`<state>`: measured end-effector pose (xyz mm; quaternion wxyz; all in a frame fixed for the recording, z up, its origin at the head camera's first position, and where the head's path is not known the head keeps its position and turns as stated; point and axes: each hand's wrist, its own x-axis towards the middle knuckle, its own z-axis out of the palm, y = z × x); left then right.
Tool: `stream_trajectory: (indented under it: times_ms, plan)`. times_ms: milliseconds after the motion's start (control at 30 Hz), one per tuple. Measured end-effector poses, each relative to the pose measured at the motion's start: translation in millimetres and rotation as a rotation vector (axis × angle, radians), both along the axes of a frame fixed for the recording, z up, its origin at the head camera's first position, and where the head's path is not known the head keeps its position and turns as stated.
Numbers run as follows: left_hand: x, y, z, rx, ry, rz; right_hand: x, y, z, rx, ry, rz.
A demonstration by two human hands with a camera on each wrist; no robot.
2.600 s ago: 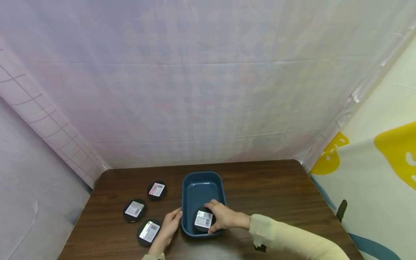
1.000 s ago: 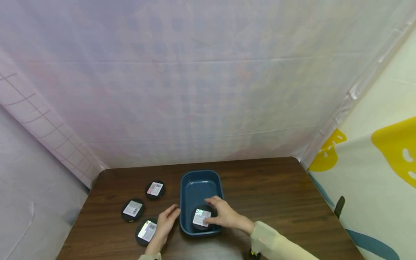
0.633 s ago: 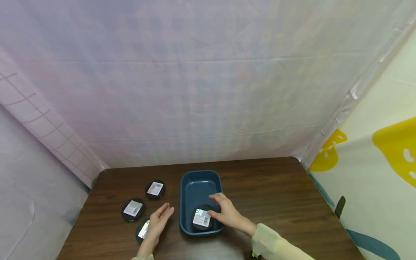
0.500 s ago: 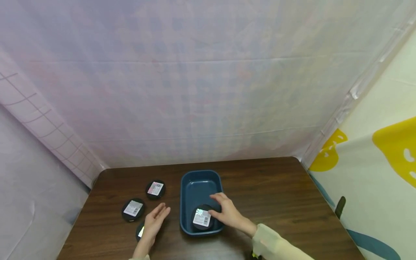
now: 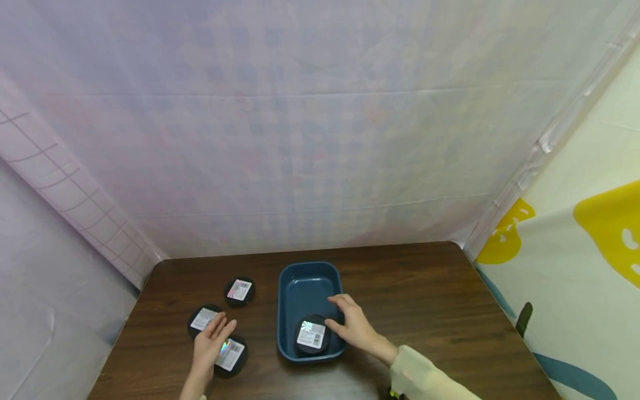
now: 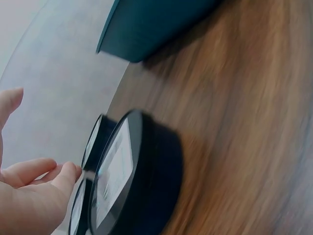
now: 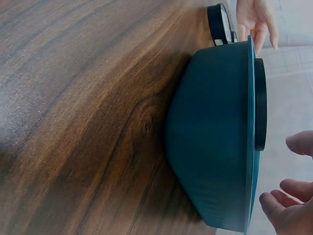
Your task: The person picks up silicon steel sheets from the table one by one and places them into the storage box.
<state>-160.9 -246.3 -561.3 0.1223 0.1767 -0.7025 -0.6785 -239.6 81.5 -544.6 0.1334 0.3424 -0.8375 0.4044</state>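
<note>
A blue rectangular baking dish [image 5: 302, 286] stands mid-table with a round black tub [image 5: 311, 335] at its near end, white label up. In the right wrist view, the tub's dark edge [image 7: 260, 105] pokes above the dish rim. My right hand [image 5: 356, 328] hovers over the dish's right rim, thumb and fingers spread, apart from the tub. Left of the dish, my left hand [image 5: 207, 347] hangs with extended fingers above two similar tubs, the near tub [image 5: 231, 356] and the partly covered left tub [image 5: 204, 318]. It holds nothing.
Another labelled black tub [image 5: 239, 291] sits farther back on the left. The brown wooden table [image 5: 410, 300] ends at a fabric-covered wall [image 5: 300, 166]. A small dark object [image 5: 524, 319] shows beyond the table's right edge.
My left hand has left the dish's side and moved left over the tubs, uncovering most of the near one. My right hand has let go of the tub in the dish and drawn slightly right.
</note>
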Motion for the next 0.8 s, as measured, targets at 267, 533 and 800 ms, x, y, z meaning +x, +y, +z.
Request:
stream_trajectory:
  times_ms: [267, 533, 800]
  plan:
    - [3.3, -24.3, 8.4, -0.014, -0.097, 0.085, -2.1, 3.6, -4.8, -0.047, 0.049, -0.043]
    - [5.7, -41.0, -0.8, -0.003, -0.046, 0.148, -0.9, 5.6, -7.8, -0.081, 0.038, -0.086]
    - [4.0, -49.5, 2.7, -0.007, -0.004, 0.270, 0.2, 7.3, -13.1, -0.110, 0.033, -0.130]
